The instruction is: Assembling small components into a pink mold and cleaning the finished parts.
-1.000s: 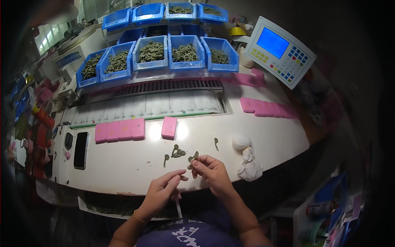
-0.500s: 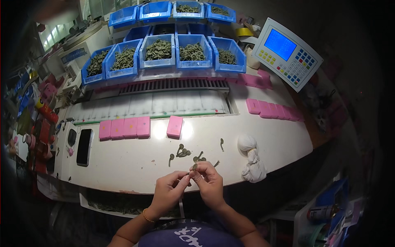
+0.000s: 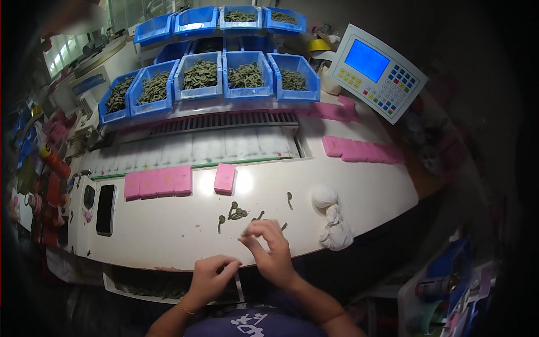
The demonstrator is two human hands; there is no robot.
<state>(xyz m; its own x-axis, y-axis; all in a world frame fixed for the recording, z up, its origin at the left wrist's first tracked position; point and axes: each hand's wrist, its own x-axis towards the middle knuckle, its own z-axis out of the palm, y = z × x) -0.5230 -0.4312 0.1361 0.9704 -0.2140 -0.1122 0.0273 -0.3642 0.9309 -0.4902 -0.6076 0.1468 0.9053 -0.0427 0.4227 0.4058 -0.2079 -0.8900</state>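
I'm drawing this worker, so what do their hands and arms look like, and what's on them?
The left hand has no glove, but a thin gold-coloured bracelet circles its wrist. The right hand shows no glove or bracelet. Both forearms are bare, without sleeves.

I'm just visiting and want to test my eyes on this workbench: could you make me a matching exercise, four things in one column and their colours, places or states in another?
Column 1
1. Smartphone
2. Loose disc-headed pieces
3. Cloth bundle
4. Right hand

Column 2
A. White, toward the right of the tabletop
B. Fingers curled
C. Black-faced, toward the left of the tabletop
D. Dark green, lying around the middle of the tabletop

Pairs: 1-C; 2-D; 3-A; 4-B
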